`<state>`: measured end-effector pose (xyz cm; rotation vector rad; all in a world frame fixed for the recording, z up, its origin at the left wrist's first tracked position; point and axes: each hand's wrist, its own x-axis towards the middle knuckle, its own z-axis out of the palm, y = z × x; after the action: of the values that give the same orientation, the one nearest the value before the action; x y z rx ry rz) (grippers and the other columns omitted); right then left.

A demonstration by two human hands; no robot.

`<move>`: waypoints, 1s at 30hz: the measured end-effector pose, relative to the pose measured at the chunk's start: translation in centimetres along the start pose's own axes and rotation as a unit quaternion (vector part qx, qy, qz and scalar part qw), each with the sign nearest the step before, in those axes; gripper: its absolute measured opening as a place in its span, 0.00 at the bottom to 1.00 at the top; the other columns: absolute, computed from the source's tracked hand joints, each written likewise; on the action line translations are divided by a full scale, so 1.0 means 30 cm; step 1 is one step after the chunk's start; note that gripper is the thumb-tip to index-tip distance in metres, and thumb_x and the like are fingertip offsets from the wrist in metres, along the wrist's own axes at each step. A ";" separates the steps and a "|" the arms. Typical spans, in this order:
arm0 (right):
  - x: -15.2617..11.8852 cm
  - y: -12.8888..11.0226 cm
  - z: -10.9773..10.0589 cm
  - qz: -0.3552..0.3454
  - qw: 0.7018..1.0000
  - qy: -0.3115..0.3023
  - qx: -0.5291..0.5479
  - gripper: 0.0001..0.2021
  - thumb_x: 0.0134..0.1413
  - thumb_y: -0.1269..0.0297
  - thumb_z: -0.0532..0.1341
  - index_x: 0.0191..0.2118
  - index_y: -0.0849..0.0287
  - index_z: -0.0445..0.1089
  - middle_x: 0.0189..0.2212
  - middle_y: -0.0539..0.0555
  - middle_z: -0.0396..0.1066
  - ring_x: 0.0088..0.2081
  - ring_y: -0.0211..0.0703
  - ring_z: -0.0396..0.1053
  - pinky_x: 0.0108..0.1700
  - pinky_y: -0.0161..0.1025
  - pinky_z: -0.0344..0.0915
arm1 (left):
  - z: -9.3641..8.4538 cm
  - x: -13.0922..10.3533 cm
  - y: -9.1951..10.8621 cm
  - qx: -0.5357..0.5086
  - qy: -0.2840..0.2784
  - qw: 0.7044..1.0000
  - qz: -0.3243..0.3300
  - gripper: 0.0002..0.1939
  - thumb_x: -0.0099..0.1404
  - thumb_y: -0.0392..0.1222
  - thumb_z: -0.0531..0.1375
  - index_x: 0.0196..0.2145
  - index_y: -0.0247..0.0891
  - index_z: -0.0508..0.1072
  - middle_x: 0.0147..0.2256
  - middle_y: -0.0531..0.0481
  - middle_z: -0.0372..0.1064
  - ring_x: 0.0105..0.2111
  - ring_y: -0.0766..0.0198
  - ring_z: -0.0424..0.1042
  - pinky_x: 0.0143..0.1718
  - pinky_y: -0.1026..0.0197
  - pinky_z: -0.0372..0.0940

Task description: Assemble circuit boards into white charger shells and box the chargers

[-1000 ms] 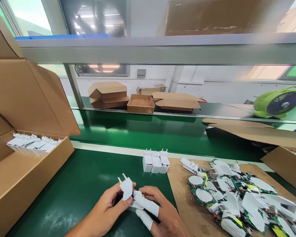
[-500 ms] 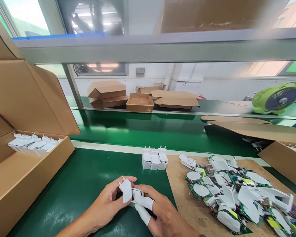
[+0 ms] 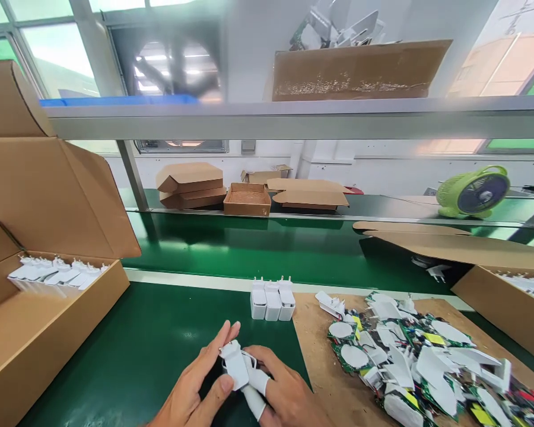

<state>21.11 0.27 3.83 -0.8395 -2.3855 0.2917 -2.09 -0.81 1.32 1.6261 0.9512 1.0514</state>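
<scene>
Between my hands, above the green work surface, is a white plug adapter housing, tilted, with a dark gap along its side. My right hand grips it, white covers on the thumb and a finger. My left hand is open beside it; its fingers stretch upward and the thumb tip is at the housing's edge. Where the left fingers pass behind the housing is hidden. Beyond the hands stand three white adapters in a row, prongs up. To the right lies a pile of white shells and green circuit boards.
A large open cardboard box with rows of white adapters stands left. Brown board lies under the pile. Another carton is at right. Small boxes and a green fan sit behind, below a metal shelf.
The camera view has tipped upward, so the scene sits lower in the picture. My left fingers have straightened away from the housing, which has turned; its prongs no longer show clearly.
</scene>
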 end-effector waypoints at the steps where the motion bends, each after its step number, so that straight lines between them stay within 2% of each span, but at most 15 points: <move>1: 0.000 -0.001 0.005 -0.008 1.000 -0.009 -0.028 0.22 0.48 0.81 0.54 0.48 0.62 0.74 0.54 0.65 0.73 0.49 0.50 0.77 0.50 0.39 0.77 | 0.005 0.007 -0.004 0.013 0.029 0.999 -0.004 0.26 0.79 0.55 0.55 0.71 0.56 0.60 0.69 0.48 0.63 0.68 0.54 0.63 0.70 0.50 0.58; 3: 0.001 -0.004 0.017 -0.017 0.995 -0.037 -0.088 0.23 0.46 0.81 0.56 0.49 0.63 0.74 0.60 0.68 0.70 0.52 0.54 0.77 0.52 0.43 0.77 | 0.016 0.027 -0.017 0.036 0.105 0.994 -0.002 0.19 0.78 0.54 0.57 0.61 0.51 0.74 0.59 0.47 0.74 0.59 0.55 0.74 0.61 0.56 0.68; 4: 0.004 -0.007 0.022 -0.020 0.992 -0.051 -0.113 0.23 0.47 0.80 0.57 0.50 0.62 0.74 0.64 0.69 0.67 0.54 0.56 0.76 0.52 0.44 0.77 | 0.021 0.038 -0.023 0.045 0.141 0.989 0.006 0.16 0.76 0.54 0.59 0.55 0.48 0.77 0.54 0.46 0.77 0.53 0.56 0.77 0.56 0.59 0.72; 7: 0.021 -0.018 0.032 -0.031 0.985 -0.075 -0.152 0.18 0.53 0.78 0.58 0.49 0.63 0.74 0.66 0.72 0.64 0.57 0.59 0.75 0.52 0.45 0.78 | 0.026 0.062 -0.022 0.079 0.201 0.975 0.058 0.11 0.72 0.51 0.66 0.47 0.45 0.79 0.41 0.50 0.77 0.39 0.61 0.77 0.42 0.64 0.74; 10: 0.037 -0.024 0.035 -0.047 0.985 -0.073 -0.150 0.14 0.54 0.77 0.57 0.45 0.64 0.74 0.61 0.72 0.70 0.53 0.58 0.77 0.50 0.43 0.78 | 0.016 0.069 0.002 0.115 0.189 0.964 0.149 0.12 0.73 0.48 0.65 0.51 0.45 0.80 0.38 0.50 0.74 0.36 0.63 0.75 0.39 0.65 0.72; 12: 0.040 -0.021 0.041 -0.039 0.986 -0.077 -0.142 0.19 0.50 0.77 0.58 0.50 0.65 0.73 0.60 0.71 0.71 0.53 0.57 0.77 0.50 0.42 0.78 | 0.010 0.066 0.016 0.131 0.164 0.960 0.186 0.15 0.76 0.46 0.61 0.57 0.46 0.77 0.40 0.47 0.74 0.38 0.62 0.75 0.39 0.64 0.72; 14: 0.036 -0.013 0.055 -0.017 0.987 -0.087 -0.137 0.26 0.45 0.77 0.59 0.54 0.66 0.71 0.61 0.73 0.69 0.54 0.59 0.76 0.52 0.43 0.77 | 0.009 0.063 0.022 0.137 0.149 0.966 0.164 0.16 0.78 0.44 0.58 0.60 0.46 0.76 0.40 0.47 0.73 0.38 0.63 0.74 0.39 0.64 0.72; 16: 0.033 -0.005 0.069 -0.010 0.985 -0.099 -0.143 0.30 0.40 0.76 0.61 0.55 0.66 0.71 0.62 0.75 0.68 0.56 0.62 0.75 0.53 0.44 0.77 | 0.012 0.063 0.021 0.143 0.152 0.968 0.139 0.15 0.79 0.44 0.57 0.59 0.45 0.77 0.37 0.48 0.72 0.36 0.62 0.73 0.38 0.63 0.71; 18: 0.033 -0.002 0.072 -0.017 0.982 -0.102 -0.158 0.31 0.38 0.77 0.60 0.54 0.64 0.71 0.60 0.72 0.71 0.53 0.60 0.77 0.51 0.44 0.78 | 0.012 0.064 0.018 0.164 0.147 0.962 0.159 0.16 0.80 0.45 0.55 0.59 0.46 0.77 0.35 0.48 0.72 0.35 0.60 0.72 0.38 0.59 0.71; 19: 0.036 -0.003 0.064 -0.018 0.981 -0.101 -0.163 0.31 0.38 0.77 0.59 0.54 0.62 0.72 0.58 0.70 0.73 0.50 0.58 0.78 0.49 0.43 0.79 | 0.008 0.065 0.017 0.176 0.142 0.957 0.181 0.18 0.80 0.47 0.54 0.61 0.46 0.75 0.36 0.47 0.74 0.37 0.58 0.72 0.40 0.57 0.71; 21: 0.043 -0.009 0.032 -0.006 0.983 -0.099 -0.154 0.30 0.40 0.79 0.58 0.53 0.59 0.72 0.54 0.65 0.75 0.45 0.54 0.79 0.46 0.42 0.80 | -0.012 0.065 0.018 0.186 0.141 0.952 0.197 0.21 0.81 0.49 0.51 0.66 0.49 0.70 0.45 0.44 0.76 0.45 0.54 0.73 0.48 0.53 0.71; 22: 0.047 -0.011 0.010 0.005 0.986 -0.092 -0.139 0.29 0.43 0.79 0.57 0.54 0.58 0.72 0.54 0.63 0.75 0.45 0.53 0.79 0.45 0.42 0.80 | -0.028 0.065 0.021 0.181 0.151 0.955 0.181 0.22 0.81 0.50 0.50 0.68 0.50 0.67 0.51 0.43 0.74 0.51 0.52 0.73 0.53 0.51 0.70; 24: 0.050 -0.015 -0.034 0.019 0.993 -0.054 -0.099 0.27 0.54 0.78 0.56 0.58 0.53 0.69 0.56 0.61 0.73 0.47 0.50 0.79 0.49 0.41 0.79 | -0.070 0.066 0.031 0.153 0.210 0.959 0.116 0.24 0.81 0.53 0.50 0.69 0.49 0.65 0.60 0.42 0.68 0.58 0.51 0.69 0.60 0.48 0.67; 27: 0.040 -0.012 -0.063 0.039 0.998 0.006 -0.058 0.26 0.63 0.75 0.54 0.64 0.48 0.65 0.58 0.59 0.71 0.47 0.46 0.79 0.51 0.38 0.77 | -0.136 0.073 0.050 0.095 0.311 0.946 0.002 0.28 0.78 0.62 0.49 0.66 0.46 0.66 0.60 0.42 0.68 0.58 0.49 0.69 0.62 0.43 0.65; 30: 0.025 -0.008 -0.049 0.071 0.996 -0.021 -0.049 0.24 0.60 0.76 0.56 0.59 0.48 0.69 0.52 0.55 0.74 0.41 0.43 0.79 0.44 0.34 0.77 | -0.175 0.085 0.055 0.059 0.354 0.932 -0.056 0.33 0.74 0.69 0.50 0.63 0.45 0.68 0.57 0.43 0.70 0.57 0.48 0.70 0.63 0.38 0.64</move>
<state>21.39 0.57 5.46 -1.0607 -2.3999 0.2513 -5.98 2.66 4.38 1.2619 1.5819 1.5652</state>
